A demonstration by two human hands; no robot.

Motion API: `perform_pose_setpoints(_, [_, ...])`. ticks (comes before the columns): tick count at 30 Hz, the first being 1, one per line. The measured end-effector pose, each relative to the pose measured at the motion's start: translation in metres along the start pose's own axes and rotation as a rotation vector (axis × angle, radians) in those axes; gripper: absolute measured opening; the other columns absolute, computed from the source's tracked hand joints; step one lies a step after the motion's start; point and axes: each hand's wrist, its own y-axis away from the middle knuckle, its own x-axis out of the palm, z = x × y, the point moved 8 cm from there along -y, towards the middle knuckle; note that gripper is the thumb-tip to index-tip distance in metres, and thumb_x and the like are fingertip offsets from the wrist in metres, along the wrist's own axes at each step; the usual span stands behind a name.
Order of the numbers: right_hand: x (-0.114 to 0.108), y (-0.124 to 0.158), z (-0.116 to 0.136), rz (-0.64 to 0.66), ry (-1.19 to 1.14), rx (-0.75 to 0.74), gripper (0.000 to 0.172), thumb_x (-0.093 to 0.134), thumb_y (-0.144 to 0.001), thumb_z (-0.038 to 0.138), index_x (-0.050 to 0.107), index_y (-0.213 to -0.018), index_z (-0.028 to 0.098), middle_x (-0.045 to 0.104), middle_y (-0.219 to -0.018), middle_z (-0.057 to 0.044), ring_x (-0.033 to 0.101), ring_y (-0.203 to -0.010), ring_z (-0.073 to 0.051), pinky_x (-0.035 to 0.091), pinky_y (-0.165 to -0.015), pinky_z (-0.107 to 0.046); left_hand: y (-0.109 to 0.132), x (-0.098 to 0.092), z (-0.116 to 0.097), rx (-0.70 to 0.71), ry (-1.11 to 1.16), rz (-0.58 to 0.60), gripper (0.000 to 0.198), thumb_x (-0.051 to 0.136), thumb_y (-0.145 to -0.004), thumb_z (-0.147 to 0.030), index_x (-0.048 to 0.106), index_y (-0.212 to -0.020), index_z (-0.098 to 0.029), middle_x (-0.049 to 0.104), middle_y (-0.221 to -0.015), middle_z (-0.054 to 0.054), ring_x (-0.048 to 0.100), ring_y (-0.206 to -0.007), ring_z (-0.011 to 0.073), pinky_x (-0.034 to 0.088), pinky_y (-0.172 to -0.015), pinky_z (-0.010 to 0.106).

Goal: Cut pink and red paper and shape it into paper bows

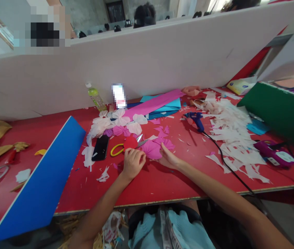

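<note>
A pink crepe-paper petal piece (151,149) is held low over the red table between my hands. My right hand (170,157) grips its right side, the thumb in front and the other fingers partly hidden behind the paper. My left hand (134,162) is closed in a pinch at the paper's left edge. Just beyond the left hand lie scissors (117,150) with a yellow handle, their blades apart, and a red round piece (130,142) covers part of them. More pink paper scraps (162,132) lie behind the held piece.
White paper flowers (121,117), a black phone (100,148) and a bottle (96,97) are at left. A blue glue gun (195,121) trails its cord rightward near white scraps (235,135). Blue (45,176) and green (279,114) boards flank the workspace; a white partition (136,62) stands behind.
</note>
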Motion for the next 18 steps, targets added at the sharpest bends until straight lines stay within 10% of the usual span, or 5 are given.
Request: perform_pose_setpoints(18, [0.0013, 0.0011, -0.0006, 0.063, 0.020, 0.029, 0.075, 0.018, -0.081, 0.076, 0.064, -0.078, 0.018, 0.064, -0.083, -0.008, 0.055, -0.079, -0.016, 0.038, -0.088, -0.033, 0.0029, 0.0002, -0.0002, -0.008, -0.020, -0.029, 0.010, 0.052, -0.084, -0.016, 0.054, -0.075, -0.018, 0.063, -0.069, 0.000, 0.056, -0.068, 0.0142, 0.039, -0.077, 0.034])
